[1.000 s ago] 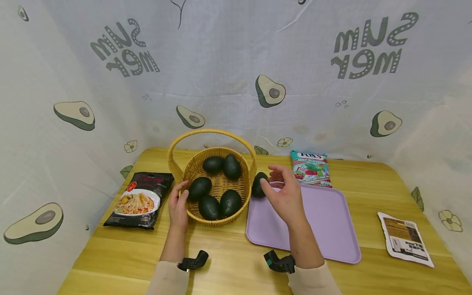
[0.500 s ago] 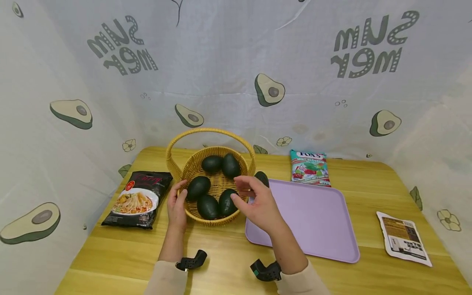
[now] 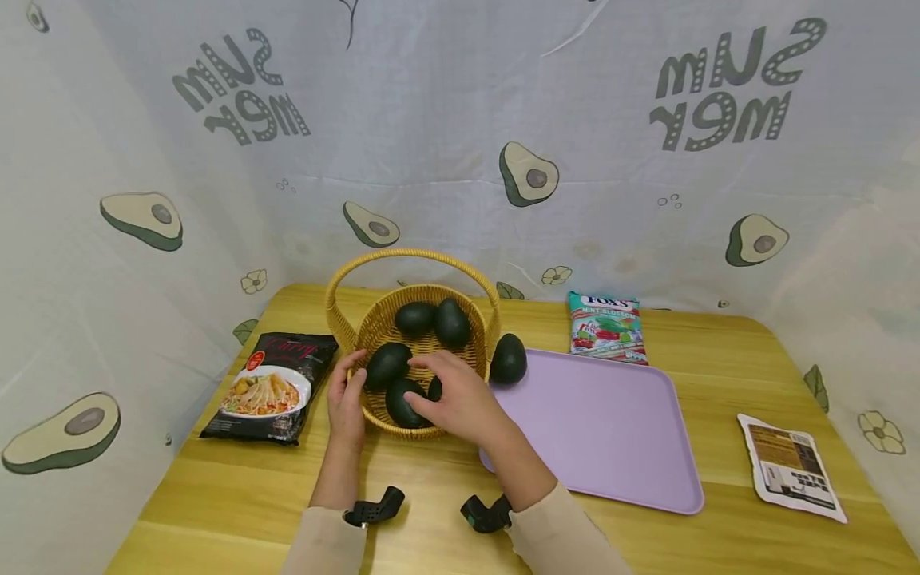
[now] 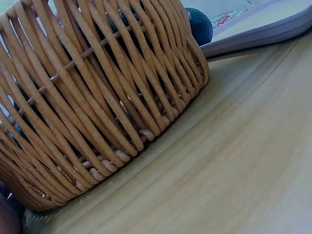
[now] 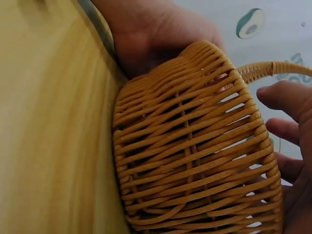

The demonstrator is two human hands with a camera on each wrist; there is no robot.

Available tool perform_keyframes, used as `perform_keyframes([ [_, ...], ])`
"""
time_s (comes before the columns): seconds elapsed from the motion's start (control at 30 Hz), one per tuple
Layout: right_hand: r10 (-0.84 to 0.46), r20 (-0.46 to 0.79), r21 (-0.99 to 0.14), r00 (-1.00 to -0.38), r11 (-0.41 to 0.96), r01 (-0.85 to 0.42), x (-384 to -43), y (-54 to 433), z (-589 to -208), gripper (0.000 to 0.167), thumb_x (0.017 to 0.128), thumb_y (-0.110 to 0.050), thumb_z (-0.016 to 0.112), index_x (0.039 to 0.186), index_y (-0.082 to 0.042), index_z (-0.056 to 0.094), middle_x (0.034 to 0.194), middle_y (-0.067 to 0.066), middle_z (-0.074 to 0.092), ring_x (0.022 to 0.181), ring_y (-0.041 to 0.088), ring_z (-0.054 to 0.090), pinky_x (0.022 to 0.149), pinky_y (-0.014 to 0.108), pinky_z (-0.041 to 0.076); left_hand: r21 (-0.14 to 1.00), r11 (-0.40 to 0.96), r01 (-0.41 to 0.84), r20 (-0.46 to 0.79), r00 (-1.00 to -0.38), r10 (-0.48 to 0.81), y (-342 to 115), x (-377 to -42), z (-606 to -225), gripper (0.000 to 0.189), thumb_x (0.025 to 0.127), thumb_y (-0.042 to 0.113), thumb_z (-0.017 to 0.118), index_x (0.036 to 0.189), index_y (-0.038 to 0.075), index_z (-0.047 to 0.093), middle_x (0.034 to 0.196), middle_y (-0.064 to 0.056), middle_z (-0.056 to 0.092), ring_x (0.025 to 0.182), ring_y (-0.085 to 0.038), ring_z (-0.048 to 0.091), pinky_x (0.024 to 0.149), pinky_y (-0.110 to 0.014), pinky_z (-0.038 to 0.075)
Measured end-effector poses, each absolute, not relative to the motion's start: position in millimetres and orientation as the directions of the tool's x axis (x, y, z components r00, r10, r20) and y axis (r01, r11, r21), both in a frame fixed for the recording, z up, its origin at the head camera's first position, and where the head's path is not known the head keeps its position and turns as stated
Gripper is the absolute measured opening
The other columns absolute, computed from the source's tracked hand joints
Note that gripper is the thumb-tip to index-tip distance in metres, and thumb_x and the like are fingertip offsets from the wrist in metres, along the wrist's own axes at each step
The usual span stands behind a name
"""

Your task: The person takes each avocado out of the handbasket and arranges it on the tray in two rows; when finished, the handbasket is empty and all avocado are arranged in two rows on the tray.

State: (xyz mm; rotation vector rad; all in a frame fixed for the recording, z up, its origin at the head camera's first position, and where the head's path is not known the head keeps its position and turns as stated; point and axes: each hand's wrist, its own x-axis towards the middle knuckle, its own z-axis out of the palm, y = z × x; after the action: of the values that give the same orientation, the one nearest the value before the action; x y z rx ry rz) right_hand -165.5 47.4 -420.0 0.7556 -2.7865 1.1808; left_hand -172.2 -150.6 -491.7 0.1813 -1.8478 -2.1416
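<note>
A yellow wicker basket [image 3: 374,319] with a tall handle holds several dark green avocados [image 3: 451,323]. My left hand [image 3: 347,406] grips its left rim from outside. In the right wrist view, that left hand [image 5: 156,34] lies against the woven wall. My right hand [image 3: 463,399] reaches over the front right rim, thumb and fingers spread above the front avocado [image 3: 402,403]. It partly hides another avocado [image 3: 434,389]. Whether its fingertips touch either one, I cannot tell. One avocado [image 3: 509,359] lies outside, at the back left corner of a lilac tray [image 3: 604,423].
Left of the basket lies a black noodle packet [image 3: 269,387]. A teal candy bag [image 3: 608,327] sits behind the tray, and a white and brown pouch [image 3: 791,467] lies at the far right. A printed curtain [image 3: 431,120] hangs behind the wooden table [image 3: 424,495].
My right hand has moved left, from beside the avocado at the tray's corner to over the basket's front. That avocado stays outside the basket. The left hand stays at the rim.
</note>
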Motion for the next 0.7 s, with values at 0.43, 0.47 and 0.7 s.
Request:
perform_keyframes([
  [0.43,-0.461,-0.018,-0.726,-0.887,0.616,-0.305,-196.0,31.9,-425.1,0.066,0.089,-0.052,0.074,0.144,-0.021,0.056,0.134,0.008,0.067,0.123,0.027,0.063,0.103,0.048,0.051,0.982,-0.122,0.145,0.101,-0.946,-0.307,-150.6,-171.3,-490.9,0.037,0.105,0.009,0.044,0.138,-0.003,0.054,0.149,-0.014,0.049,0.141,-0.013,0.037,0.115,-0.035,0.029],
  [0.47,-0.461,-0.024,-0.717,-0.887,0.626,-0.307,-196.0,31.7,-425.1,0.066,0.088,-0.053,0.075,0.143,-0.021,0.056,0.131,0.007,0.068,0.120,0.027,0.065,0.101,0.047,0.052,0.981,-0.124,0.147,0.102,-0.946,-0.309,-150.3,-171.3,-490.9,0.037,0.104,0.009,0.044,0.138,-0.003,0.054,0.149,-0.014,0.049,0.141,-0.014,0.037,0.115,-0.035,0.029],
  [0.7,-0.469,-0.063,-0.590,-0.881,0.729,-0.347,-192.2,27.6,-424.7,0.070,0.081,-0.060,0.076,0.138,-0.021,0.061,0.120,0.002,0.073,0.110,0.023,0.069,0.106,0.050,0.047,0.981,-0.125,0.147,0.103,-0.947,-0.303,-151.0,-171.3,-491.9,0.037,0.105,0.009,0.044,0.138,-0.003,0.054,0.150,-0.015,0.048,0.144,-0.017,0.035,0.116,-0.040,0.027],
])
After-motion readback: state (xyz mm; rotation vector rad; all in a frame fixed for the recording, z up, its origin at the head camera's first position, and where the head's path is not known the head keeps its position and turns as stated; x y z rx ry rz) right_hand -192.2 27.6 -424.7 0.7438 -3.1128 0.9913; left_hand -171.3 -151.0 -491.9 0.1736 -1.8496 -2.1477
